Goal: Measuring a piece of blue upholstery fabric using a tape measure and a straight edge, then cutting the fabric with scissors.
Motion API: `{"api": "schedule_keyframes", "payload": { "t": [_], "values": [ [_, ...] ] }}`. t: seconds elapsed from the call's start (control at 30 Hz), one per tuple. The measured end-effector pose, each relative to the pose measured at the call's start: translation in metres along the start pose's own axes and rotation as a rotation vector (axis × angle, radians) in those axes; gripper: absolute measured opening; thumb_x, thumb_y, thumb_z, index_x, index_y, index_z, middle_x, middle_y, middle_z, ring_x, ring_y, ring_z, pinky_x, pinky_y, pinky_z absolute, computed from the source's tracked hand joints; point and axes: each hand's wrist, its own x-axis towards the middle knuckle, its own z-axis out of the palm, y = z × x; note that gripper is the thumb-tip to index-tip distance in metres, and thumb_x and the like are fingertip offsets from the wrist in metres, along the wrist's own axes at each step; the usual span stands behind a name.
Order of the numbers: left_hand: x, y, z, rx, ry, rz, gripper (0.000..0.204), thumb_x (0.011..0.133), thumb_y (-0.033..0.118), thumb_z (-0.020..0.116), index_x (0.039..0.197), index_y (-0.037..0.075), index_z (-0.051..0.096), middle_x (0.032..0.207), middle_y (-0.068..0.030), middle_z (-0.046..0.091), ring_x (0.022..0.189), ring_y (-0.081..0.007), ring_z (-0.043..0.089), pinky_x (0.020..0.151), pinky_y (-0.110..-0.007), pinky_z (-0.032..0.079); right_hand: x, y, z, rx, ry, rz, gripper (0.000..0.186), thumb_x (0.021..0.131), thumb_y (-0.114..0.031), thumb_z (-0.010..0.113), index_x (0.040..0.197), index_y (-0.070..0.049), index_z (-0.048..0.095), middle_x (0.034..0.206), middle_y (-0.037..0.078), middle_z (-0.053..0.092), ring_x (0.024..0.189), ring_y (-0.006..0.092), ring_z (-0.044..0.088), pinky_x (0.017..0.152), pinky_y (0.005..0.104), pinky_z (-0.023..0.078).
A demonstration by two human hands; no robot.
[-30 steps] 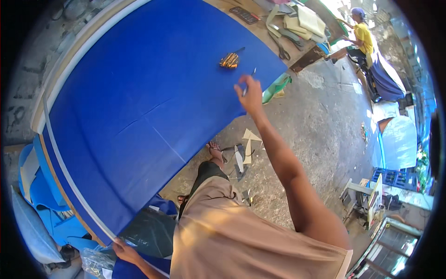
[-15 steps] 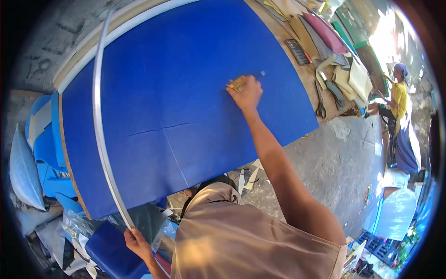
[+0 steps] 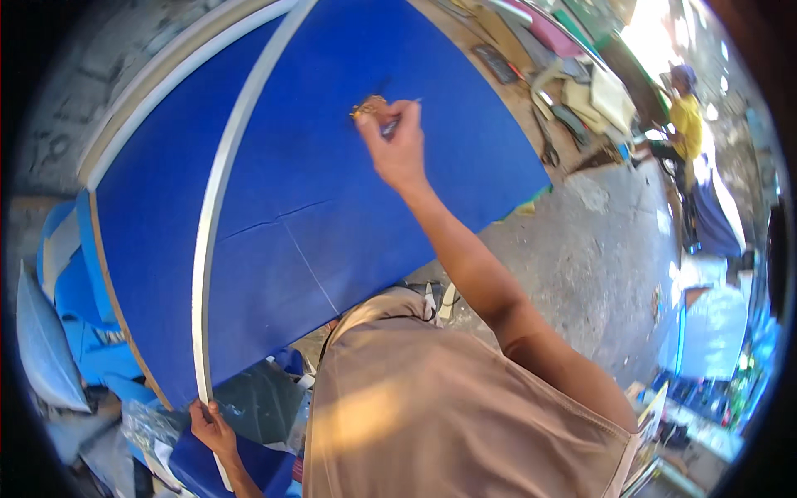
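Note:
A wide sheet of blue material (image 3: 274, 174) covers the worktable, marked with a thin pale line and a dark crease-like mark. My left hand (image 3: 213, 427) is closed around the near end of a long pale metal straightedge (image 3: 217, 195), which spans the sheet and overhangs its near edge. Above the middle of the sheet, my right hand (image 3: 398, 148) is closed on a small yellow-brown object (image 3: 368, 108), too smeared to name. A thin pale tip pokes out on the other side of that hand; what it belongs to is hidden.
Scissors (image 3: 545, 141), a dark calculator-like device (image 3: 495, 64) and layered material scraps (image 3: 602, 104) lie along the table's right side. Pale rolls (image 3: 133, 112) border the far left edge. Another person in a yellow top (image 3: 686, 124) is at the far right.
The straightedge has swung, its far end moving right across the sheet. My right hand is farther up and left in view, still holding the yellow-brown object. The whole view has shifted slightly.

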Motion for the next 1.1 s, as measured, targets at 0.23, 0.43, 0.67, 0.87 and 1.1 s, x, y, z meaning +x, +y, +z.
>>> {"api": "schedule_keyframes", "payload": {
  "t": [0.23, 0.43, 0.67, 0.87, 1.1],
  "values": [
    [0.068, -0.06, 0.014, 0.039, -0.23, 0.365, 0.022, 0.103, 0.023, 0.06, 0.105, 0.001, 0.061, 0.074, -0.0084, 0.056, 0.059, -0.0232, 0.047, 0.058, -0.038, 0.04, -0.091, -0.036, -0.013, 0.444, 0.062, 0.308, 0.044, 0.092, -0.014, 0.076, 0.111, -0.01, 0.037, 0.132, 0.017, 0.053, 0.088, 0.0202, 0.064, 0.073, 0.0315, 0.057],
    [0.115, -0.098, 0.057, 0.138, -0.3, 0.632, 0.023, 0.1, 0.023, 0.064, 0.109, 0.001, 0.062, 0.077, -0.0139, 0.061, 0.06, -0.0332, 0.056, 0.06, -0.044, 0.045, -0.158, 0.003, -0.032, 0.505, 0.284, 0.408, 0.048, 0.088, -0.008, 0.078, 0.109, -0.012, 0.036, 0.135, 0.013, 0.05, 0.089, 0.0176, 0.062, 0.074, 0.03, 0.056],
    [0.123, -0.105, 0.117, 0.151, -0.365, 0.689, 0.025, 0.098, 0.024, 0.067, 0.111, 0.003, 0.064, 0.083, -0.0158, 0.065, 0.065, -0.039, 0.061, 0.063, -0.048, 0.049, -0.171, 0.039, -0.056, 0.504, 0.435, 0.51, 0.053, 0.084, -0.006, 0.08, 0.112, -0.012, 0.035, 0.129, 0.012, 0.052, 0.087, 0.0151, 0.062, 0.075, 0.0272, 0.051],
    [0.107, -0.091, 0.162, 0.149, -0.342, 0.738, 0.027, 0.098, 0.026, 0.066, 0.112, 0.003, 0.065, 0.087, -0.0158, 0.066, 0.069, -0.0392, 0.063, 0.067, -0.048, 0.052, -0.154, 0.066, -0.1, 0.562, 0.44, 0.704, 0.052, 0.083, -0.009, 0.082, 0.113, -0.011, 0.039, 0.136, 0.014, 0.055, 0.093, 0.0181, 0.063, 0.078, 0.0283, 0.05],
    [0.109, -0.074, 0.175, 0.224, -0.376, 0.678, 0.027, 0.098, 0.022, 0.064, 0.117, 0.002, 0.066, 0.099, -0.0155, 0.067, 0.086, -0.0371, 0.065, 0.078, -0.047, 0.053, -0.123, 0.11, -0.222, -0.364, 0.491, 0.144, 0.031, 0.081, -0.005, 0.076, 0.098, -0.011, 0.05, 0.085, 0.006, 0.065, 0.076, 0.0216, 0.065, 0.071, 0.0333, 0.052]
  ]
}}
